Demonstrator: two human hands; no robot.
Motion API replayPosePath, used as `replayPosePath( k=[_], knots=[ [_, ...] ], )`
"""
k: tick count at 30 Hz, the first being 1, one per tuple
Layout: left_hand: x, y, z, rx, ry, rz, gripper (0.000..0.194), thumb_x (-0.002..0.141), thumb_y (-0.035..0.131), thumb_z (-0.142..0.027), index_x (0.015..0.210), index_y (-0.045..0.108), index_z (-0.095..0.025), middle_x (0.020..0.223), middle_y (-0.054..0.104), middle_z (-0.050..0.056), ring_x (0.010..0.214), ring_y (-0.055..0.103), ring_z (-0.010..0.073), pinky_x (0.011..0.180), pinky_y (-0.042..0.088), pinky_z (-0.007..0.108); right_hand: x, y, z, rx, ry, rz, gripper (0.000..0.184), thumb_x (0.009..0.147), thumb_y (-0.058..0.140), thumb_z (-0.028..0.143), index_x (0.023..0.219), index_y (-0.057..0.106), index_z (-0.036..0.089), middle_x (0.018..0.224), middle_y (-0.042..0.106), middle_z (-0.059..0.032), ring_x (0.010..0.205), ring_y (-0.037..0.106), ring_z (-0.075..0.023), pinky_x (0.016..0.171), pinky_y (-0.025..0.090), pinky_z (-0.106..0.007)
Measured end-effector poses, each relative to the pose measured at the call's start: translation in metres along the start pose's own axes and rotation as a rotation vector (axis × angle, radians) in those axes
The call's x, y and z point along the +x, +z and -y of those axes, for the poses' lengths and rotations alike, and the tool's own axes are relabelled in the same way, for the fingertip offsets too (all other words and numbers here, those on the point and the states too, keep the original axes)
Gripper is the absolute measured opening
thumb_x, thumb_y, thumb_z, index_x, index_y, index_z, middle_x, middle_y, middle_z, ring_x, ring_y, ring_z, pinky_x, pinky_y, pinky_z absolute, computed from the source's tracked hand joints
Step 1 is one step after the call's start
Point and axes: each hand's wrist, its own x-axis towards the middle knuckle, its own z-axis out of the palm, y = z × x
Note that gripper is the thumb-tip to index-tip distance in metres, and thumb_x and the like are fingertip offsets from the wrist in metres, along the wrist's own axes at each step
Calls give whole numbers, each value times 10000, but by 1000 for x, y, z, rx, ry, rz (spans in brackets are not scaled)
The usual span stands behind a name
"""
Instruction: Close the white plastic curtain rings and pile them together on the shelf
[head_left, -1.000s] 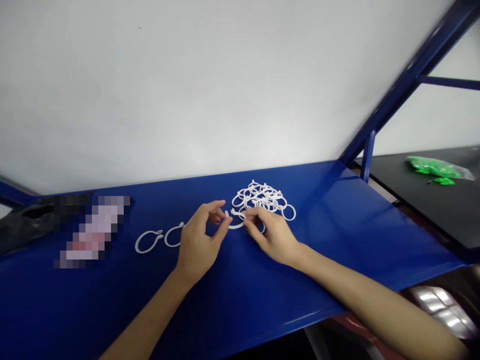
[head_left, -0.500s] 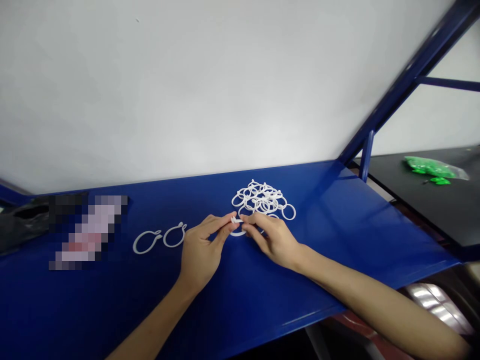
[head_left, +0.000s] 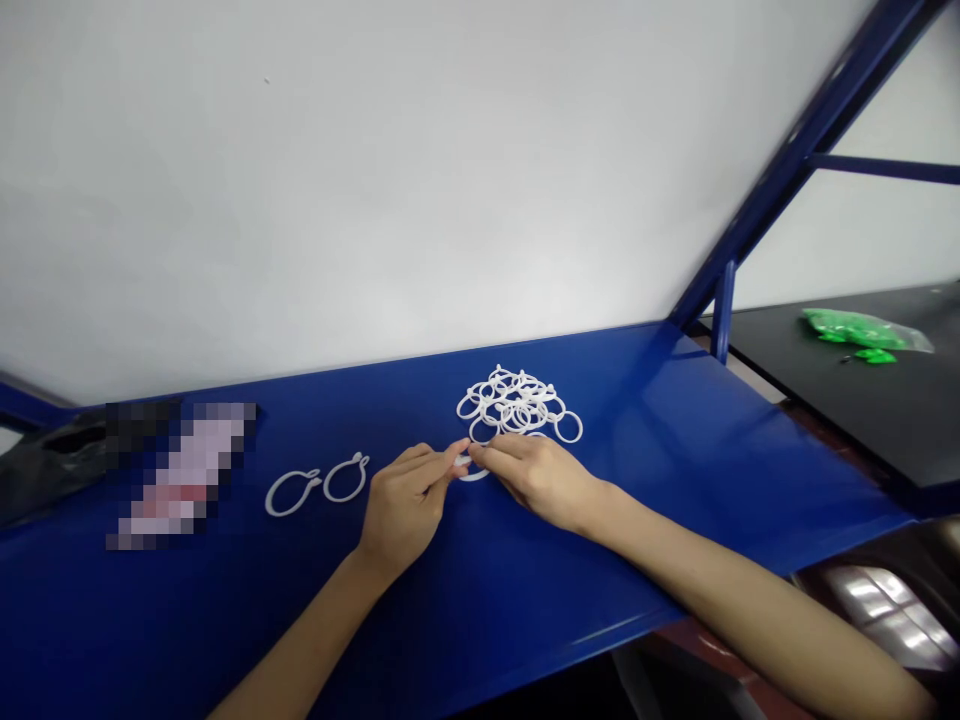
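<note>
Both hands meet over the blue table [head_left: 645, 430], pinching a white plastic curtain ring [head_left: 474, 476] between them. My left hand [head_left: 401, 505] is closed on the ring's left side with thumb and forefinger. From the right, my right hand [head_left: 544, 480] presses its fingertips on the ring's clasp area, which the fingers mostly hide. Just beyond the hands lies a loose pile of similar white rings [head_left: 517, 413]. Left of my left hand, two separate rings, one farther left [head_left: 279, 514] and one nearer [head_left: 343, 500], lie flat with their clasps unfastened.
A black plastic bag [head_left: 45, 465] and a blurred-out pinkish item [head_left: 191, 460] lie at the table's left. A white wall [head_left: 420, 200] rises behind. On the right stand a blue metal frame [head_left: 780, 170] and a black table [head_left: 847, 400] with a green-filled bag [head_left: 855, 330].
My fingers have closed in tighter around the ring's clasp, and the right fingertips now cover it. The ring stays in both hands. The camera view has shifted slightly.
</note>
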Motion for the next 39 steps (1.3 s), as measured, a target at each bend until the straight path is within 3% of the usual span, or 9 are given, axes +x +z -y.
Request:
replayPosePath(
  k=[5,9,13,16,19,23,29,39],
  knots=[
    [3,-4,1,9,-27,60,245,947,555,-248,1109,737,-270,797,773,-6,710,703,142,716,564,272,2,-6,-2,33,7,7,268,1022,394,107,1152,628,119,876,634,-76,732,592,-158,640,488,-264],
    [6,-4,-6,60,-100,46,157,929,609,-333,972,714,-224,826,761,-4,725,709,137,695,553,238,5,-8,-1,179,84,-135,250,1032,414,162,1180,615,136,998,635,-105,843,617,-170,724,531,-283],
    [8,-6,-4,173,32,124,206,939,591,-401,935,698,-225,803,735,-6,735,675,146,729,535,271,6,-11,-6,245,187,-240,206,1025,450,180,1150,608,139,1011,636,-106,886,619,-177,788,535,-311],
    [12,-17,6,358,85,193,230,967,531,-374,977,713,-235,889,754,18,834,670,192,818,513,352,4,-21,-14,222,286,-175,141,1003,498,163,988,637,147,913,629,-73,826,611,-169,772,515,-305],
    [18,-35,19,663,-55,254,282,951,462,-271,1080,705,-208,1054,749,67,996,641,284,865,479,451,0,-33,-22,206,338,-50,127,971,559,146,885,652,161,917,618,-63,792,604,-151,740,492,-281],
    [20,-57,33,929,-267,378,440,858,412,-158,1226,652,-166,1212,686,119,1094,584,350,865,455,488,-3,-36,-25,152,360,94,64,930,622,119,899,635,174,928,639,-52,813,605,-155,721,466,-268],
    [14,-63,43,978,-367,519,451,886,344,-157,1220,647,-161,1184,679,147,1092,587,354,852,437,490,1,-22,-25,-43,442,140,43,940,600,115,948,585,155,978,663,-93,895,601,-205,734,460,-302],
    [17,-54,40,933,-368,434,336,962,341,-273,1024,660,-187,1036,727,125,1003,618,353,815,434,490,3,-24,-24,-109,421,27,67,942,592,109,910,580,166,958,645,-87,876,565,-204,759,477,-319]
  ],
)
